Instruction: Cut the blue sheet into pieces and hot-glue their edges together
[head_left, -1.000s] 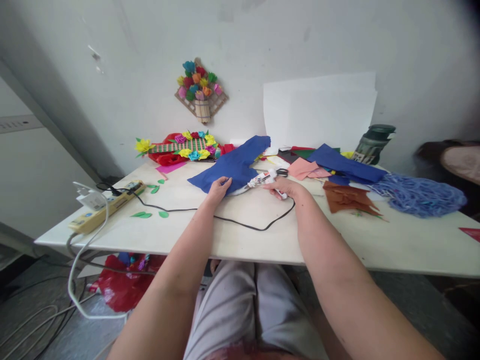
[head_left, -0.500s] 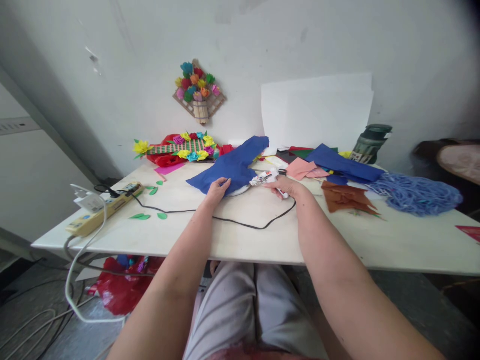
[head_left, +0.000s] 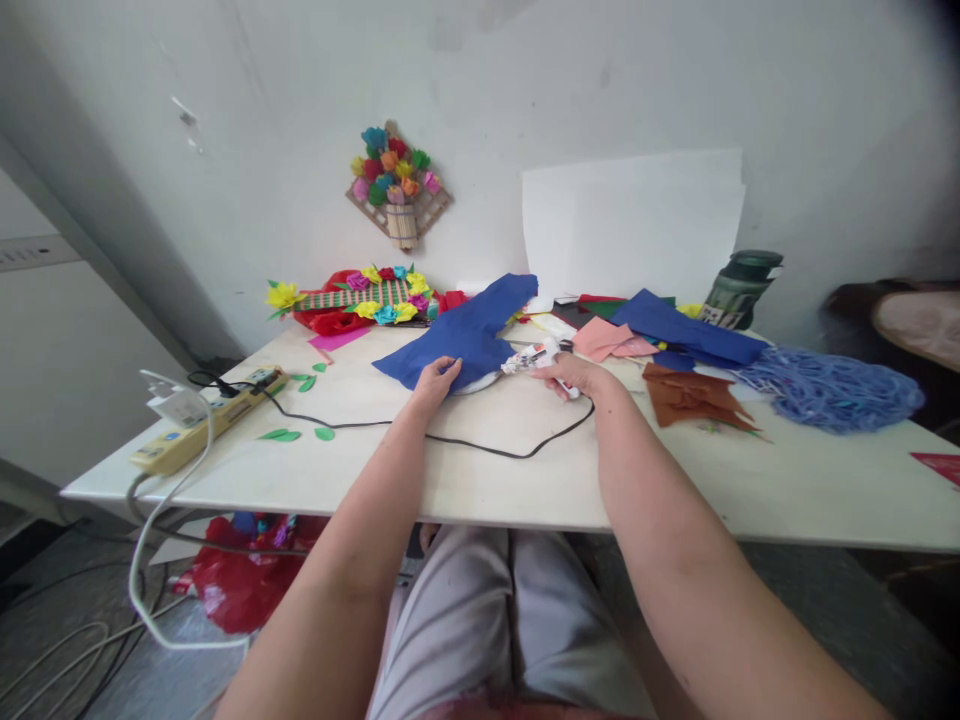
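A blue sheet [head_left: 465, 340], paper or cloth, lies across the middle of the table with one arm of it reaching to the back right. Under its front edge shows the rim of something white [head_left: 484, 383]. My left hand [head_left: 436, 382] pinches the sheet's near edge, fingers on top. In my right hand [head_left: 568, 374] is a white glue gun [head_left: 534, 356], its nozzle pointing left, close to the right side of the sheet. Whether the nozzle touches the sheet I cannot tell. A black cord [head_left: 480, 443] runs from the gun's handle under my left forearm.
At the left, a power strip [head_left: 176, 445] holds plugs, near green paper leaves [head_left: 281, 435]. A flower-trimmed craft piece [head_left: 360, 296] lies behind. To the right are pink paper [head_left: 611, 338], brown paper [head_left: 694, 395], blue yarn [head_left: 844, 390] and a dark green bottle [head_left: 741, 288].
Almost nothing differs. Both hands, the glue gun and the blue sheet keep their places; the view has shifted very slightly.
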